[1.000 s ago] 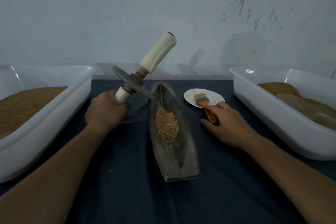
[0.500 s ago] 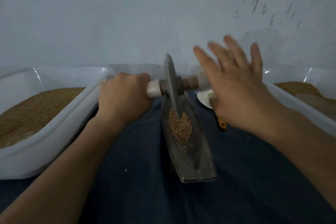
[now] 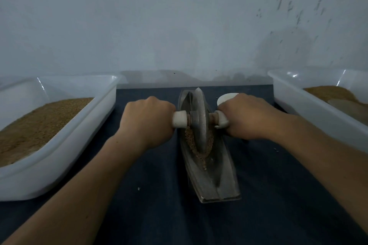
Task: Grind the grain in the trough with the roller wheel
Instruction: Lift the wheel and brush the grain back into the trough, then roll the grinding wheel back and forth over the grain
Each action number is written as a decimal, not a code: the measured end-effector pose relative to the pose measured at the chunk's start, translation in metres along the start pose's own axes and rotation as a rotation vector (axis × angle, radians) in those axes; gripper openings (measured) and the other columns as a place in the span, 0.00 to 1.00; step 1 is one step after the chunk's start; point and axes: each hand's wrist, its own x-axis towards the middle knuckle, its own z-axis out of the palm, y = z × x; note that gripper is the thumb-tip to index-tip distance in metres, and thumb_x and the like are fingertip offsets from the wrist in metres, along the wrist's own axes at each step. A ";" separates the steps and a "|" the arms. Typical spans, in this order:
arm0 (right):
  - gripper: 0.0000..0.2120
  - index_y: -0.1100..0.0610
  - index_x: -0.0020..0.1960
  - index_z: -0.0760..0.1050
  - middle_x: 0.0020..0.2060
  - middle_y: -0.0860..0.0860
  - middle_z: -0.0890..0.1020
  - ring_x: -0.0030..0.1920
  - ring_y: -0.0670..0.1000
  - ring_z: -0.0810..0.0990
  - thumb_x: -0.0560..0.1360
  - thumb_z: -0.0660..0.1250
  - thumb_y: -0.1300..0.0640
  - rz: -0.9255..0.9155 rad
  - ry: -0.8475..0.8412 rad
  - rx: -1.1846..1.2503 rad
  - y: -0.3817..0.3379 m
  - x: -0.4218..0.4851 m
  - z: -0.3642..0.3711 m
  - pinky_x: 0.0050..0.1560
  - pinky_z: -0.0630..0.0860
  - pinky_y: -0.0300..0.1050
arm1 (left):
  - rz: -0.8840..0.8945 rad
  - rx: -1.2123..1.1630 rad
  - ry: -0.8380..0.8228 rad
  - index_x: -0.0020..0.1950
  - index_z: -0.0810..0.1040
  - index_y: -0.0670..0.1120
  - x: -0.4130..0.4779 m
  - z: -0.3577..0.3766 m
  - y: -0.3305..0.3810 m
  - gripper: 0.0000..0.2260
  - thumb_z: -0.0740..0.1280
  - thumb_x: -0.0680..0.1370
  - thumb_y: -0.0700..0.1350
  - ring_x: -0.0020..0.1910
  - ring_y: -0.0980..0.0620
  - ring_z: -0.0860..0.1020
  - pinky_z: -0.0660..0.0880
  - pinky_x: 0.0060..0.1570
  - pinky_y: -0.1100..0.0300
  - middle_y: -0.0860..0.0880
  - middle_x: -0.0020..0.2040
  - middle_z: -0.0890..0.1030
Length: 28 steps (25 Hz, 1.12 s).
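Gripping both handles (image 3: 180, 121) of the roller wheel (image 3: 200, 123), your left hand (image 3: 147, 123) and right hand (image 3: 249, 117) should press evenly. Roll it through the grain (image 3: 190, 141) toward the near edge of the bench (image 3: 139, 215), centred in the trough (image 3: 223, 181).

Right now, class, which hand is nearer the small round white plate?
Right. The right hand grips a handle in front of the small round white plate, partly hiding it; the left hand grips the other handle, across the grey metal roller wheel.
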 end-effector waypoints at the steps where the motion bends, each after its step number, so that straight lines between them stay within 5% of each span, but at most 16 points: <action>1: 0.07 0.46 0.40 0.72 0.37 0.44 0.77 0.35 0.44 0.73 0.71 0.69 0.46 0.004 0.006 0.004 0.003 0.007 0.007 0.28 0.62 0.42 | -0.008 0.012 -0.004 0.39 0.70 0.56 0.002 0.006 0.002 0.06 0.67 0.71 0.54 0.27 0.54 0.62 0.56 0.28 0.59 0.55 0.32 0.65; 6: 0.15 0.46 0.51 0.69 0.41 0.46 0.76 0.39 0.49 0.75 0.71 0.73 0.47 0.012 0.055 0.157 0.010 0.032 0.008 0.34 0.70 0.47 | -0.059 0.023 -0.068 0.45 0.77 0.54 0.027 0.012 0.004 0.03 0.67 0.73 0.50 0.31 0.49 0.69 0.65 0.31 0.55 0.52 0.34 0.69; 10: 0.09 0.47 0.40 0.72 0.37 0.47 0.77 0.36 0.49 0.76 0.71 0.72 0.47 0.038 0.008 0.058 0.004 0.015 0.000 0.32 0.68 0.44 | -0.015 -0.011 -0.145 0.44 0.73 0.56 0.013 -0.004 0.004 0.03 0.67 0.74 0.52 0.34 0.49 0.70 0.65 0.33 0.55 0.53 0.36 0.70; 12: 0.12 0.48 0.35 0.69 0.32 0.45 0.74 0.30 0.47 0.72 0.69 0.69 0.44 0.016 0.123 -0.045 0.003 -0.007 0.001 0.27 0.62 0.41 | 0.011 -0.067 -0.162 0.40 0.69 0.57 -0.009 -0.009 -0.001 0.07 0.67 0.72 0.54 0.32 0.52 0.69 0.62 0.30 0.58 0.56 0.34 0.69; 15: 0.13 0.48 0.30 0.65 0.28 0.43 0.66 0.25 0.42 0.63 0.63 0.66 0.42 -0.054 0.325 -0.196 0.002 -0.028 0.010 0.24 0.54 0.37 | 0.063 -0.009 0.026 0.35 0.65 0.58 -0.026 -0.008 -0.004 0.10 0.67 0.67 0.55 0.24 0.58 0.58 0.51 0.26 0.64 0.57 0.28 0.62; 17: 0.12 0.48 0.32 0.67 0.32 0.43 0.69 0.30 0.46 0.69 0.66 0.67 0.44 -0.046 0.237 -0.104 0.005 -0.016 0.013 0.25 0.58 0.39 | 0.025 0.018 0.042 0.36 0.69 0.56 -0.017 0.004 -0.001 0.08 0.67 0.68 0.54 0.24 0.56 0.58 0.53 0.26 0.63 0.57 0.28 0.61; 20: 0.11 0.47 0.43 0.69 0.43 0.47 0.74 0.43 0.52 0.75 0.71 0.71 0.46 -0.012 0.126 0.038 0.003 0.026 0.004 0.34 0.68 0.45 | -0.094 0.013 -0.007 0.46 0.75 0.53 0.021 0.018 0.002 0.04 0.67 0.74 0.51 0.32 0.48 0.72 0.65 0.31 0.56 0.53 0.34 0.68; 23: 0.13 0.50 0.45 0.72 0.42 0.49 0.78 0.41 0.52 0.78 0.74 0.71 0.42 0.049 0.019 0.083 0.005 0.042 0.002 0.38 0.73 0.46 | -0.077 0.024 -0.076 0.50 0.77 0.52 0.043 0.013 0.001 0.06 0.67 0.75 0.52 0.41 0.45 0.79 0.68 0.36 0.54 0.49 0.41 0.77; 25: 0.12 0.48 0.38 0.72 0.36 0.47 0.78 0.34 0.49 0.76 0.72 0.70 0.42 0.030 0.045 0.028 0.007 0.024 0.006 0.32 0.69 0.44 | -0.053 0.022 -0.051 0.46 0.75 0.54 0.024 0.011 -0.001 0.05 0.67 0.74 0.53 0.36 0.46 0.75 0.66 0.34 0.55 0.52 0.36 0.71; 28: 0.14 0.48 0.32 0.65 0.28 0.44 0.69 0.26 0.44 0.67 0.67 0.66 0.42 -0.079 0.307 -0.142 0.006 -0.010 0.016 0.24 0.58 0.38 | 0.031 0.005 0.075 0.36 0.64 0.57 -0.026 0.007 -0.002 0.14 0.70 0.68 0.55 0.24 0.54 0.59 0.56 0.26 0.61 0.57 0.29 0.58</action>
